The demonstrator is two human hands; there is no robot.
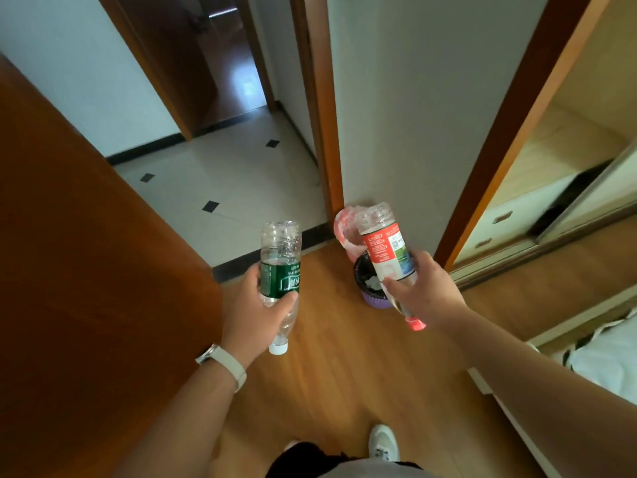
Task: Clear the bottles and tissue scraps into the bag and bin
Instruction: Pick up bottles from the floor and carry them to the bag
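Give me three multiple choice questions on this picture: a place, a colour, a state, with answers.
1. Where is the bin? A) on the floor by the wall B) on the bed C) on a shelf
2. What colour is the label on the bottle in the left hand? A) red B) green C) yellow
3. What is the right hand doing? A) empty B) pushing the door C) gripping a red-label bottle
Answers: A, it stands on the floor beside the wall; B, that label is green; C, its fingers curl round that bottle.
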